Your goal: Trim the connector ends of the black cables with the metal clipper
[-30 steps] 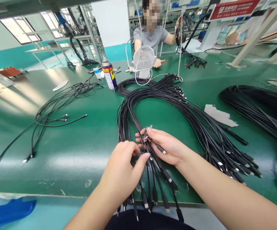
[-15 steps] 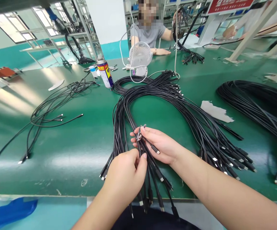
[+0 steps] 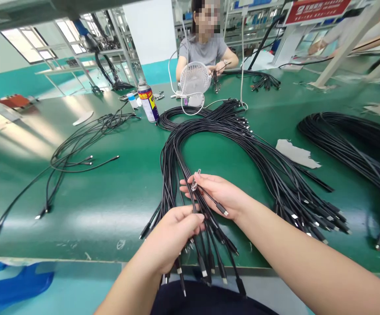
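Observation:
A thick bundle of black cables (image 3: 206,125) with metal-tipped plugs lies in an arch across the green table. My right hand (image 3: 224,193) cradles strands at the bundle's near end, its thumb and fingers pinching a small shiny piece (image 3: 194,185) whose exact kind I cannot make out. One cable with a plug (image 3: 223,208) sticks out below that palm. Just below it, my left hand (image 3: 175,227) pinches black cable between thumb and fingers. Several plugs (image 3: 203,270) hang past the table's front edge beneath my hands.
Loose cables (image 3: 58,158) lie at left, another coil (image 3: 347,144) at right. A spray can (image 3: 148,103) and a white fan (image 3: 195,78) stand behind the bundle. Torn white paper (image 3: 297,153) lies right. Across the table (image 3: 127,192), a person in grey handles cables.
My left hand has shifted slightly and its grip on the cable has loosened and turned. The view has moved a little. The person opposite has lowered a raised hand and brought both hands together.

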The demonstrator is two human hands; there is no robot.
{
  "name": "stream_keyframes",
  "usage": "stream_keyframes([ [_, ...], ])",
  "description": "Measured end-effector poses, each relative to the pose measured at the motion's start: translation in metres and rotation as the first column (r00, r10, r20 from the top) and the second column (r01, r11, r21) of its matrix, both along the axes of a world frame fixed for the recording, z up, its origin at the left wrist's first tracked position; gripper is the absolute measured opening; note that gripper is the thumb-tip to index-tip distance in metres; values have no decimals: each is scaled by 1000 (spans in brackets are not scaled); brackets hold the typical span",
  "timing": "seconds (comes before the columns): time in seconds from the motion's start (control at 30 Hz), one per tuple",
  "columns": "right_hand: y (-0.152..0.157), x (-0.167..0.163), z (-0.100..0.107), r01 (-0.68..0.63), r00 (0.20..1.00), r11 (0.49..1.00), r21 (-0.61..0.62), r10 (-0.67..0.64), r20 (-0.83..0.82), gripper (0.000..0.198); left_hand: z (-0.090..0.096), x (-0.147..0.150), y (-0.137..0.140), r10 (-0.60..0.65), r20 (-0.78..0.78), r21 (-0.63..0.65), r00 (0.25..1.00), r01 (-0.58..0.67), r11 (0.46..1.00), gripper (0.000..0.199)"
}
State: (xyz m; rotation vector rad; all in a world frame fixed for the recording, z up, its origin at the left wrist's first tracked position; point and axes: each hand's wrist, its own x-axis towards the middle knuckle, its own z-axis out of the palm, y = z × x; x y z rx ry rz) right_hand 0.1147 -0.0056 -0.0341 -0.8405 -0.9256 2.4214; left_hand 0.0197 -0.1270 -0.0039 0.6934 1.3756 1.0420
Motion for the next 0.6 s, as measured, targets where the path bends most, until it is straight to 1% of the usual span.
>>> stream_keyframes([
  [0.07, 1, 0, 1, 24, 1000, 1000, 11, -24, -3, 20, 0, 4, -1, -16, 193, -34, 981, 23, 999, 31],
  [0.13, 1, -1, 1, 41, 999, 999, 18, -41, -11, 20, -1, 9, -3, -5, 331, -66, 944, 29, 997, 36],
  [0.23, 1, -2, -1, 59, 998, 998, 21, -58, -26, 20, -1, 18, -4, 37, 471, -107, 881, 15, 994, 40],
  [0.33, 1, -2, 0, 66, 997, 998, 16, -65, -48, 21, -3, 27, -3, 99, 609, -146, 787, -12, 989, 36],
  [0.4, 1, 0, 1, 55, 997, 998, 16, -54, -60, 20, -6, 30, -2, 138, 645, -156, 752, -48, 987, 32],
  [0.43, 2, 1, 2, 40, 997, 999, 19, -39, -64, 20, -7, 31, -2, 149, 639, -150, 755, -68, 986, 31],
  [0.5, 5, 5, 4, -8, 998, 999, 31, 10, -65, 20, -12, 31, -3, 167, 606, -123, 778, -115, 986, 31],
  [0.6, 8, 9, 5, -98, 993, 993, 59, 102, -61, 22, -17, 25, -6, 201, 531, -42, 823, -211, 977, 33],
])
